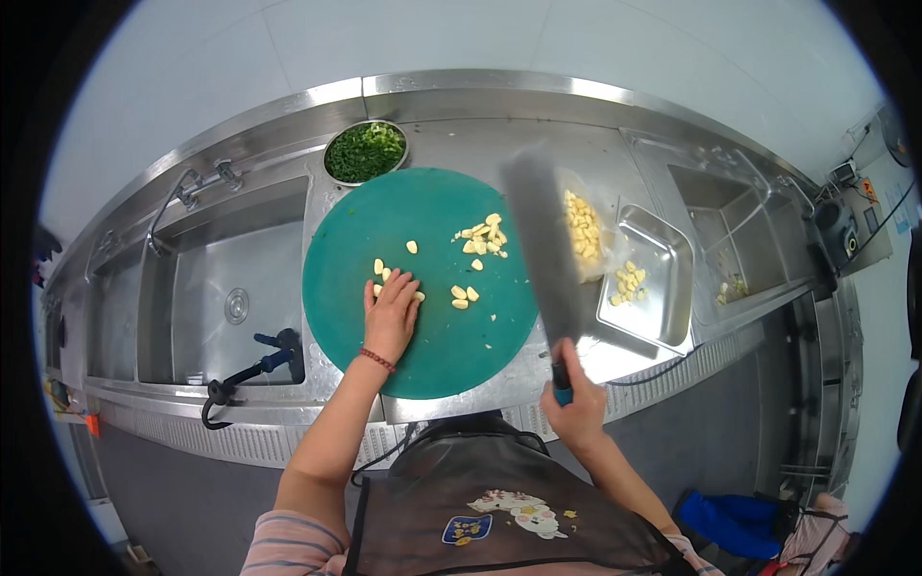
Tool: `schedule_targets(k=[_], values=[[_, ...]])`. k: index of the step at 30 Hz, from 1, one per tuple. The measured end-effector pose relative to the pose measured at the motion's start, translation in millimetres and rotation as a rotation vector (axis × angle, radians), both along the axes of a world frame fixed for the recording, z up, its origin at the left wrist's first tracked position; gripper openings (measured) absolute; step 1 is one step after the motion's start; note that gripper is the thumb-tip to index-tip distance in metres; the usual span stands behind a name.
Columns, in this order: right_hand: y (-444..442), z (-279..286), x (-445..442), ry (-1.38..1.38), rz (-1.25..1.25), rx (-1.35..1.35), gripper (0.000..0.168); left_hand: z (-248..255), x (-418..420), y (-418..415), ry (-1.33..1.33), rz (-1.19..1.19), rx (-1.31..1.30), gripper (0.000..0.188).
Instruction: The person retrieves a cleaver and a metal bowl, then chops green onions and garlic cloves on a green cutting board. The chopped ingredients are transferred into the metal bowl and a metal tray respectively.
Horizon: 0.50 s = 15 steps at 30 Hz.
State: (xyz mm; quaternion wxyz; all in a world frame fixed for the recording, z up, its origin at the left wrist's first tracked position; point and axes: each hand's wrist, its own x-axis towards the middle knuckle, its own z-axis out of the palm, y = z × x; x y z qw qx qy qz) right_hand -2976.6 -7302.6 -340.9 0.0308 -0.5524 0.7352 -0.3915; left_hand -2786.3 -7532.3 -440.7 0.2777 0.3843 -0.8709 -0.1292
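Observation:
A round green cutting board [432,353] lies on the steel counter, with peeled garlic cloves [459,304] spread over it. Near its upper right is a pile of garlic pieces [484,236], some broken. My left hand [390,317] rests palm down on the board's left part, fingers touching or covering several cloves. In my right hand [576,403] is the handle of a large cleaver [544,245]; its blade, blurred, points away over the board's right edge. Beside the blade lies a clear plastic bag of peeled garlic [582,227], partly hidden. Further right, a steel tray [666,288] holds several cloves.
Behind the board stands a round metal bowl of chopped greens [365,153]. Steel sinks with faucets lie left [216,288] and right [749,245]. A black hose sprayer [248,371] hangs over the left sink's edge. Another person [814,536] is at the lower right.

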Motion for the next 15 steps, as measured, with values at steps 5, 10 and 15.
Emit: schedule_targets(k=[5, 10, 15], values=[[-11.9, -19.7, 9.2, 0.116, -0.108, -0.159, 0.063, 7.1, 16.5, 8.7, 0.054, 0.079, 0.006, 0.028], [16.2, -78.1, -4.9, 0.481, 0.116, 0.653, 0.067, 16.6, 21.9, 10.4, 0.165, 0.163, -0.032, 0.028], [15.5, -37.4, -13.6, 0.114, 0.16, 0.738, 0.075, 20.0, 27.1, 21.1, 0.162, 0.108, -0.018, 0.03]])
